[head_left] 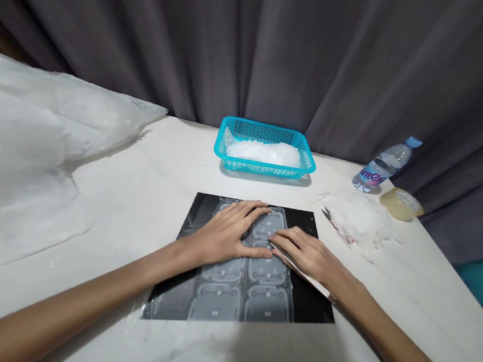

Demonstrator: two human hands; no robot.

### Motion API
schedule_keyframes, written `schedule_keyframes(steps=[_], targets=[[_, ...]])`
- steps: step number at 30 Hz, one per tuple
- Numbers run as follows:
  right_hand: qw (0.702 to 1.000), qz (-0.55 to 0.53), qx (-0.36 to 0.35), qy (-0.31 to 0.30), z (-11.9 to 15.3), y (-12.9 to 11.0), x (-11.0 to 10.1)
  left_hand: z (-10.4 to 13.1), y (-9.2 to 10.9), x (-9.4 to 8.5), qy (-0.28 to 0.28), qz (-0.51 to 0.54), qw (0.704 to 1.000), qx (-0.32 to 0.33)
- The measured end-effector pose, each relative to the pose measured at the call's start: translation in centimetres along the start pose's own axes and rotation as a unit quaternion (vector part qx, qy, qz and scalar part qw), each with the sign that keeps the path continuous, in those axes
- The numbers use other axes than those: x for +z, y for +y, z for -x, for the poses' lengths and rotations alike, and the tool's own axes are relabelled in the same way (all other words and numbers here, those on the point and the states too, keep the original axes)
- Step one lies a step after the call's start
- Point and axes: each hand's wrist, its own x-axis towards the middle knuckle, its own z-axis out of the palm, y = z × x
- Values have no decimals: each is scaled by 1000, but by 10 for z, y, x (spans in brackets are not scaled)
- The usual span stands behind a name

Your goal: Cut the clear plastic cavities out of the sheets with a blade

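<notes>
Left hand (234,231): open, on one patterned panel (221,304) | right hand (308,254): gripping one thin strip (309,280) | bench (119,203): one basket (268,166), one bottle (384,166), one tape roll (401,205)

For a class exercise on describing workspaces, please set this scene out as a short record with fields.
Left hand: left hand, spread on the clear, grey-patterned plastic
Right hand: right hand, gripping a slim pale tool
Under the plastic: black board
Behind: blue basket, white material inside
Right side: bottle, tape roll, crumpled clear scraps
Left side: translucent sheeting
Backdrop: dark curtain
</notes>
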Motion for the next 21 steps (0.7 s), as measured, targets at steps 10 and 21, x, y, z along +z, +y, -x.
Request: schedule_keyframes(steps=[10, 21], targets=[[992, -9, 72, 100, -26, 1, -11, -4, -3, 6, -23, 5, 999, -37], [973, -176, 148, 37, -56, 30, -64, -2, -3, 0, 76, 94, 991, -60]])
